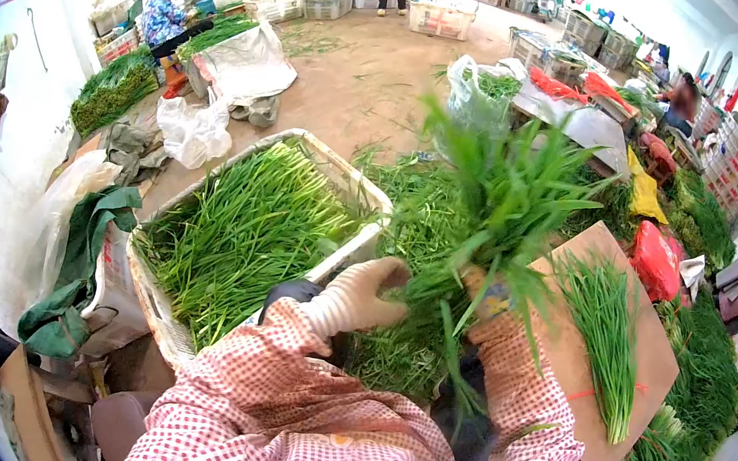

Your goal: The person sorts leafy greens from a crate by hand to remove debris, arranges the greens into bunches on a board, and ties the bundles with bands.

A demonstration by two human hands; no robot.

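Observation:
In the head view, my right hand (485,299), gloved, is closed around a loose bunch of garlic chives (521,191). Its leaves fan upward, blurred at the tips, and some strands hang below the hand. My left hand (361,297), in a pale glove, is just left of the bunch with thumb and fingers apart. It holds nothing that I can see. Left of it stands a white plastic crate (346,171) filled with chives (263,216). On the right, a brown board (652,366) carries a neat bundle of chives (600,343) with a red tie across it.
Loose leaves (390,351) lie between my knees. Heaped chives (684,407) border the board's right side, near a red plastic bag (657,262). Beyond the crate is a white bag (194,131). Other people sit or stand farther off among crates, including a seated person (165,18).

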